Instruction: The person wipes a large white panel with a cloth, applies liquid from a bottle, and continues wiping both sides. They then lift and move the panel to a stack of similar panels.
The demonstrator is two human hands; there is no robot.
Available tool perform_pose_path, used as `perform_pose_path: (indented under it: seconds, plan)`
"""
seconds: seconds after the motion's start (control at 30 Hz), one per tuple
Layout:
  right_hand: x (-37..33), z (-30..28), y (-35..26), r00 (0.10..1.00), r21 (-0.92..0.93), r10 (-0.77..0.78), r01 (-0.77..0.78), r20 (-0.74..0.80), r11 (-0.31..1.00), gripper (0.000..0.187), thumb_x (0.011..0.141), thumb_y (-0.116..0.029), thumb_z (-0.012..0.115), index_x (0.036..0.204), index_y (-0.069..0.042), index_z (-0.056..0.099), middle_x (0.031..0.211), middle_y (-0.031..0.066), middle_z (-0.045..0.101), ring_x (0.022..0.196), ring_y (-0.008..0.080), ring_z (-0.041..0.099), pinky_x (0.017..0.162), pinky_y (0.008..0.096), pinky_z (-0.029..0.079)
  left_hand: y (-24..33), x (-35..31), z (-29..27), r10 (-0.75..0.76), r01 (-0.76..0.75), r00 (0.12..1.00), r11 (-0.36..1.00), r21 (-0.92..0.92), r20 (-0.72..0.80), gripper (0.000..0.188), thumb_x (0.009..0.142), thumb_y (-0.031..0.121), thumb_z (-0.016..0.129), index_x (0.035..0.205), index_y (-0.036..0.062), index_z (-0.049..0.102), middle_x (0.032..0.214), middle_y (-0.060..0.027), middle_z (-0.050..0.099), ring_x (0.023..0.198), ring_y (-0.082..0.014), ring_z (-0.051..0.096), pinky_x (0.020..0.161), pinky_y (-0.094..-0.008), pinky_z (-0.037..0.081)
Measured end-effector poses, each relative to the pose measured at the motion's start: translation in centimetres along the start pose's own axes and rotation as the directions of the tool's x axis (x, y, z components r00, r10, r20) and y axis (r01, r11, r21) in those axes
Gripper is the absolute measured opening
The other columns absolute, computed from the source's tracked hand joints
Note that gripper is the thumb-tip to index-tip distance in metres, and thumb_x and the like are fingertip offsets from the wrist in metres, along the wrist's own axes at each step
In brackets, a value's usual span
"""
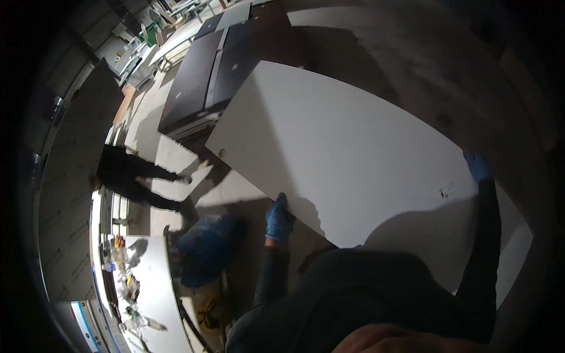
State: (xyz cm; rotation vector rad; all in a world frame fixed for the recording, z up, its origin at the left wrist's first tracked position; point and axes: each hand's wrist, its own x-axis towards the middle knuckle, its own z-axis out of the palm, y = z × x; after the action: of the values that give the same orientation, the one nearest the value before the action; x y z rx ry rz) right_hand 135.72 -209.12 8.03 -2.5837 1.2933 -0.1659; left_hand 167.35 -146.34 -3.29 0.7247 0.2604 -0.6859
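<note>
A large white panel (353, 153) with a hole near its far left corner and a small label (447, 190) stretches out in front of me. My left hand (279, 220), in a blue glove, is closed on the panel's left edge, with the thumb on top. At the opposite edge my right hand (479, 167), also gloved in blue, is closed round the rim; its fingertips are partly hidden. My shadow falls across the panel's near part.
Dark panels (235, 65) lie stacked beyond the white one. At left a person in dark clothes (141, 176) stands near a white table (154, 288) strewn with small items. A blue bag (209, 244) is beside that table. A tall sheet (76, 194) stands at far left.
</note>
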Motion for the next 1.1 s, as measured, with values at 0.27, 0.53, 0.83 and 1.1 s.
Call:
perform_pose_path:
  seconds: [0.27, 0.53, 0.83, 1.1]
  plan:
    - [18.3, -5.5, 11.5, 0.967, -0.21, -0.108, 0.059, -0.23, 0.976, 0.046, 0.105, -0.042, 0.056, 0.121, -0.001, 0.07, 0.127, 0.02, 0.069, 0.113, 0.0357, 0.065, 0.097, 0.042, 0.05, -7.6, 17.3, 20.9, 0.056, -0.063, 0.995, 0.995, 0.078, 0.087, 0.022, 0.105, 0.022, 0.06, 0.116, 0.0035, 0.065, 0.106, -0.0087, 0.07, 0.104, -0.0266, 0.067, 0.093, -0.0436, 0.057]
    - [36.1, -6.0, 12.1, 0.937, -0.08, -0.151, 0.132, -0.314, 0.988, 0.044, 0.103, -0.04, 0.059, 0.121, -0.001, 0.069, 0.123, 0.0212, 0.07, 0.109, 0.0378, 0.065, 0.095, 0.0453, 0.05, -9.1, 31.1, 29.3, 0.007, -0.002, 0.999, 0.991, 0.13, -0.04, 0.028, 0.106, 0.023, 0.058, 0.121, -0.0002, 0.065, 0.114, -0.0136, 0.07, 0.11, -0.0287, 0.066, 0.098, -0.0419, 0.056]
    - [58.3, -8.5, 2.5, 0.995, -0.21, 0.094, -0.098, -0.025, 0.973, 0.069, 0.101, -0.06, 0.048, 0.125, 0.001, 0.068, 0.129, 0.0292, 0.065, 0.116, 0.0444, 0.064, 0.099, 0.0506, 0.049, -7.4, 49.7, 36.2, 0.014, -0.001, 0.993, 0.994, 0.11, -0.113, 0.031, 0.107, 0.023, 0.057, 0.124, -0.0021, 0.064, 0.114, -0.0127, 0.069, 0.109, -0.0268, 0.065, 0.097, -0.0401, 0.054]
    - [80.3, -1.6, 2.3, 0.933, -0.792, -0.202, 0.359, 0.297, 0.493, 0.062, 0.106, -0.047, 0.047, 0.152, -0.007, 0.038, 0.16, 0.0174, 0.031, 0.142, 0.038, 0.039, 0.115, 0.0531, 0.037, -4.1, 59.9, 42.1, 0.097, -0.057, 0.95, 0.988, 0.14, -0.295, 0.029, 0.106, 0.024, 0.058, 0.112, -0.0016, 0.068, 0.1, -0.0078, 0.07, 0.089, -0.021, 0.066, 0.078, -0.0335, 0.057]
